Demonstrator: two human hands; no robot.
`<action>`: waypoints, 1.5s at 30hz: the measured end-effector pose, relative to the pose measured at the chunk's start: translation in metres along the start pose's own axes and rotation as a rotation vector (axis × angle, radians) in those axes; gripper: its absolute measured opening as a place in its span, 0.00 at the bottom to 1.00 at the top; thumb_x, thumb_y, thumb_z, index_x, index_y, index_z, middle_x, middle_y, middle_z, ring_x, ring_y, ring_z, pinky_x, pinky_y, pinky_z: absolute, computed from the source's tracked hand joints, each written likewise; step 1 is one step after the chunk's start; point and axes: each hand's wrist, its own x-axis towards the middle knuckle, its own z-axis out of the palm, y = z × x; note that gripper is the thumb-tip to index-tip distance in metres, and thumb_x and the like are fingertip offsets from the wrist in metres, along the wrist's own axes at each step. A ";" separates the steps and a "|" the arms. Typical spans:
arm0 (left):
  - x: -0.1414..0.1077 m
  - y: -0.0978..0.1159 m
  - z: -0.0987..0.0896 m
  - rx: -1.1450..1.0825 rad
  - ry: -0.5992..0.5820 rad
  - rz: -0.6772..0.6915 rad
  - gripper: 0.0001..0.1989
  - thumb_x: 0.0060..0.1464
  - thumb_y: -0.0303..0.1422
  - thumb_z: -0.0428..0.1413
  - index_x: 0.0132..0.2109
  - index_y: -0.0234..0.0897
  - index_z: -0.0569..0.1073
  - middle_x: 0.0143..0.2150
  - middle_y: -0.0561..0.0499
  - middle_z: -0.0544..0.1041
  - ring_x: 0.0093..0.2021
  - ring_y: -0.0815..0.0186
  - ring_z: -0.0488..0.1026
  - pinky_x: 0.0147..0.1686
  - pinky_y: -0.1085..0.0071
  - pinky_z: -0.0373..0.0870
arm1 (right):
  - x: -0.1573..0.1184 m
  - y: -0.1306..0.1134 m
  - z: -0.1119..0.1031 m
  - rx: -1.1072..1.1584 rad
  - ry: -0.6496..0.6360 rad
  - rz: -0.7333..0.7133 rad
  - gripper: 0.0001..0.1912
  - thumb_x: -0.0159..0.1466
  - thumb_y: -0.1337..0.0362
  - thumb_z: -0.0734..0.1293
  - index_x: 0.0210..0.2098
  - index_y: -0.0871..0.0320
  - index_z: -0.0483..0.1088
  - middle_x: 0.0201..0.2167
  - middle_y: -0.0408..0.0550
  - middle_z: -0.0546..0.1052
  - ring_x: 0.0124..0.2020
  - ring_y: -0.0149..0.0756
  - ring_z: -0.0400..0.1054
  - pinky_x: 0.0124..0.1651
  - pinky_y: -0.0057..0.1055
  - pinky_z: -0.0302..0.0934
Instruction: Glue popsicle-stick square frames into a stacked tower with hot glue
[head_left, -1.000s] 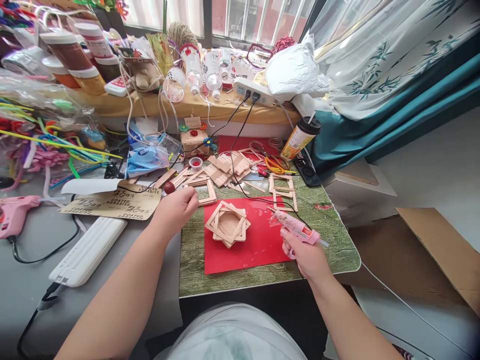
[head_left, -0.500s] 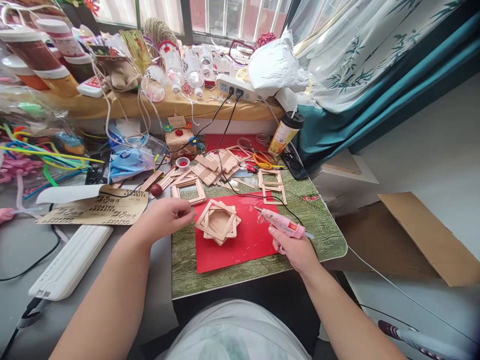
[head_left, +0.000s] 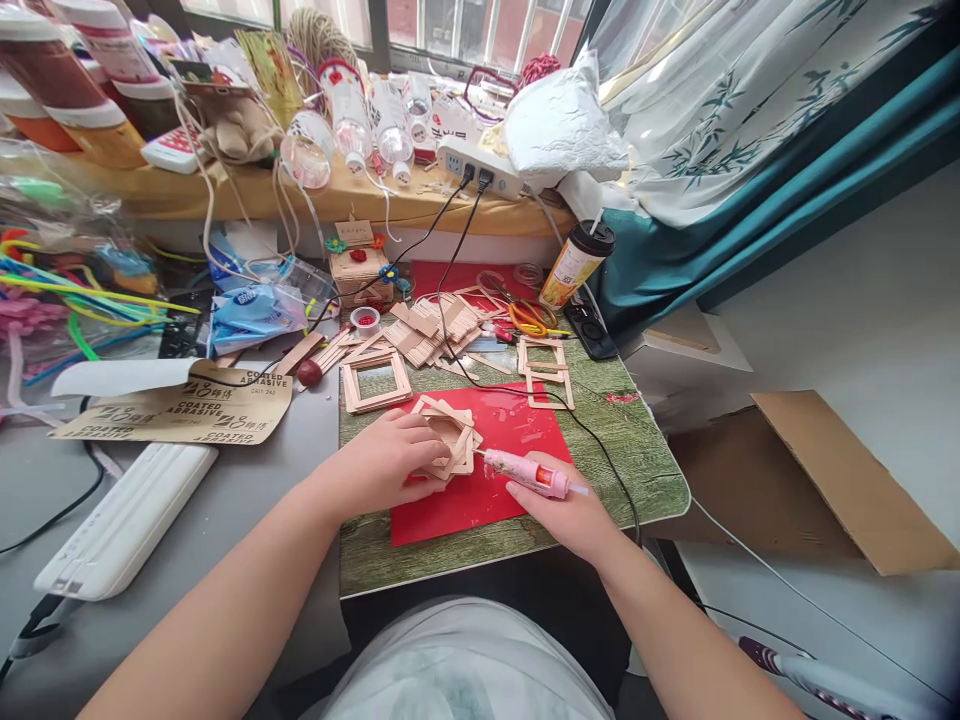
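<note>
A star-shaped bowl of stacked wooden sticks sits on a red sheet. My left hand grips its left side, with the fingers over the rim and into the hollow. A pink glue gun is held in my right hand, its metal tip at the right edge of the bowl. Square stick frames lie behind my left hand, and two more frames overlap behind the glue gun.
Loose sticks, scissors and a drink cup stand or lie at the back. The glue gun's black cord crosses the green mat. Sandpaper and a white power strip are on the left.
My left hand has moved right and taken hold of the bowl. My right hand has brought the glue gun left and slightly down, to the bowl's edge.
</note>
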 end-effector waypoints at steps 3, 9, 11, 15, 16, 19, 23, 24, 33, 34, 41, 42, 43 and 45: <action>-0.002 -0.003 0.002 0.014 -0.001 -0.017 0.06 0.62 0.36 0.65 0.45 0.44 0.81 0.40 0.47 0.83 0.47 0.55 0.77 0.54 0.58 0.69 | 0.003 0.001 0.003 -0.018 0.008 0.001 0.11 0.62 0.52 0.77 0.35 0.51 0.79 0.27 0.42 0.77 0.33 0.40 0.72 0.36 0.33 0.67; -0.003 -0.004 0.004 -0.012 0.005 -0.006 0.02 0.63 0.35 0.64 0.39 0.44 0.80 0.34 0.49 0.82 0.43 0.57 0.77 0.53 0.59 0.69 | 0.005 0.002 0.005 -0.037 0.003 0.008 0.12 0.61 0.51 0.77 0.35 0.51 0.79 0.26 0.42 0.76 0.32 0.41 0.71 0.34 0.33 0.65; -0.003 -0.004 0.004 -0.024 0.019 -0.002 0.03 0.62 0.34 0.64 0.38 0.44 0.80 0.33 0.49 0.81 0.41 0.57 0.77 0.52 0.60 0.69 | 0.004 0.002 0.004 -0.040 -0.002 0.003 0.12 0.61 0.51 0.77 0.34 0.51 0.78 0.26 0.42 0.75 0.32 0.40 0.70 0.34 0.33 0.65; -0.003 -0.005 0.005 -0.036 0.040 0.007 0.04 0.63 0.34 0.63 0.37 0.44 0.80 0.31 0.49 0.80 0.40 0.58 0.76 0.50 0.61 0.69 | 0.005 0.001 0.003 -0.057 -0.010 -0.003 0.12 0.62 0.51 0.76 0.33 0.52 0.77 0.27 0.41 0.75 0.31 0.38 0.69 0.35 0.31 0.64; -0.002 -0.005 0.005 -0.036 0.036 0.007 0.04 0.63 0.35 0.63 0.37 0.44 0.80 0.31 0.49 0.80 0.40 0.58 0.76 0.50 0.61 0.69 | 0.005 0.001 0.003 -0.060 -0.010 -0.003 0.13 0.62 0.51 0.76 0.33 0.52 0.77 0.27 0.41 0.75 0.31 0.38 0.69 0.35 0.31 0.64; -0.002 -0.005 0.005 -0.031 0.007 -0.002 0.05 0.64 0.35 0.62 0.38 0.44 0.81 0.31 0.49 0.80 0.40 0.58 0.75 0.50 0.61 0.69 | 0.005 0.002 0.004 -0.068 -0.003 -0.008 0.12 0.63 0.51 0.76 0.33 0.52 0.77 0.27 0.41 0.75 0.32 0.38 0.69 0.35 0.32 0.64; -0.001 -0.005 0.005 -0.069 0.032 -0.014 0.04 0.63 0.36 0.63 0.38 0.45 0.82 0.31 0.49 0.80 0.39 0.59 0.76 0.49 0.62 0.69 | 0.005 0.003 0.005 -0.082 0.014 -0.012 0.13 0.63 0.51 0.76 0.33 0.53 0.78 0.27 0.42 0.76 0.33 0.39 0.71 0.36 0.33 0.65; -0.001 -0.005 0.005 -0.074 0.038 -0.008 0.04 0.63 0.35 0.63 0.38 0.45 0.82 0.31 0.50 0.81 0.39 0.59 0.76 0.49 0.62 0.69 | 0.006 0.004 0.005 -0.086 0.018 -0.011 0.13 0.63 0.51 0.76 0.33 0.53 0.78 0.27 0.42 0.76 0.33 0.39 0.71 0.36 0.33 0.65; -0.002 -0.006 0.005 0.035 -0.066 0.026 0.11 0.72 0.35 0.56 0.40 0.42 0.80 0.34 0.50 0.83 0.40 0.60 0.75 0.50 0.60 0.62 | 0.008 0.007 0.008 -0.108 0.006 -0.018 0.15 0.64 0.48 0.75 0.33 0.53 0.77 0.26 0.42 0.77 0.31 0.39 0.71 0.34 0.33 0.63; -0.002 -0.006 0.005 0.038 -0.068 0.027 0.12 0.72 0.35 0.56 0.39 0.42 0.80 0.34 0.50 0.83 0.40 0.60 0.74 0.50 0.60 0.62 | 0.008 0.007 0.008 -0.108 0.004 -0.019 0.15 0.64 0.48 0.75 0.33 0.53 0.77 0.26 0.42 0.77 0.30 0.39 0.71 0.34 0.33 0.63; -0.002 -0.007 0.007 0.060 -0.079 0.016 0.12 0.72 0.35 0.55 0.39 0.42 0.80 0.34 0.49 0.83 0.41 0.59 0.73 0.50 0.59 0.61 | 0.007 0.005 0.008 -0.128 0.004 -0.026 0.17 0.65 0.47 0.75 0.31 0.53 0.75 0.25 0.41 0.74 0.29 0.38 0.68 0.31 0.32 0.59; -0.002 -0.007 0.007 0.059 -0.080 0.019 0.11 0.72 0.35 0.56 0.40 0.42 0.80 0.34 0.49 0.83 0.41 0.59 0.74 0.50 0.59 0.61 | 0.007 0.004 0.008 -0.135 -0.002 -0.027 0.18 0.65 0.47 0.75 0.31 0.53 0.75 0.25 0.41 0.74 0.29 0.37 0.68 0.31 0.32 0.59; -0.002 -0.008 0.007 0.057 -0.079 0.024 0.11 0.72 0.35 0.56 0.40 0.42 0.80 0.34 0.49 0.83 0.41 0.59 0.74 0.50 0.59 0.61 | 0.007 0.004 0.008 -0.143 -0.008 -0.026 0.18 0.66 0.47 0.74 0.30 0.53 0.74 0.25 0.41 0.74 0.28 0.37 0.67 0.31 0.32 0.58; -0.003 -0.009 0.008 0.052 -0.074 0.030 0.11 0.72 0.35 0.56 0.40 0.42 0.80 0.34 0.49 0.83 0.41 0.59 0.74 0.50 0.59 0.61 | 0.006 0.004 0.007 -0.164 -0.025 -0.022 0.18 0.66 0.48 0.74 0.29 0.53 0.72 0.25 0.41 0.73 0.28 0.36 0.66 0.31 0.32 0.58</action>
